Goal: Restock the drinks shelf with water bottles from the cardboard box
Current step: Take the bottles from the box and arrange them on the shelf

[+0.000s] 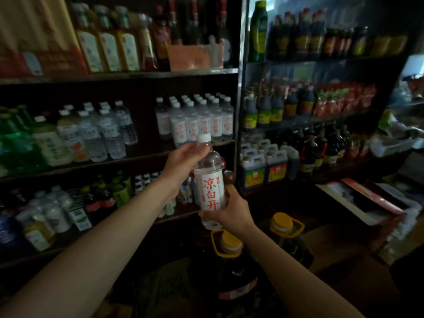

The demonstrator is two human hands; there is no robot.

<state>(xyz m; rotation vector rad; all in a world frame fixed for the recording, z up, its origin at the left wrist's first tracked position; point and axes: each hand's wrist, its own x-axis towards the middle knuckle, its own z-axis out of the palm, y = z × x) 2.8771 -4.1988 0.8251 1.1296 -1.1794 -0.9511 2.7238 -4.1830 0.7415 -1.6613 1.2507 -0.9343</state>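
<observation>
A clear water bottle (209,180) with a white cap and a white label in red characters stands upright in mid-air, held by both hands. My left hand (183,160) grips its neck and shoulder from the left. My right hand (226,212) grips its base from below and the right. Just behind it, on the middle shelf (146,154), stands a group of several matching water bottles (197,121). The cardboard box is not in view.
More clear bottles (103,131) and green drinks (16,143) fill the left of the middle shelf. Two large oil jugs with yellow caps (231,244) stand on the floor under my hands. Dark sauce bottles (298,106) fill the right-hand shelves.
</observation>
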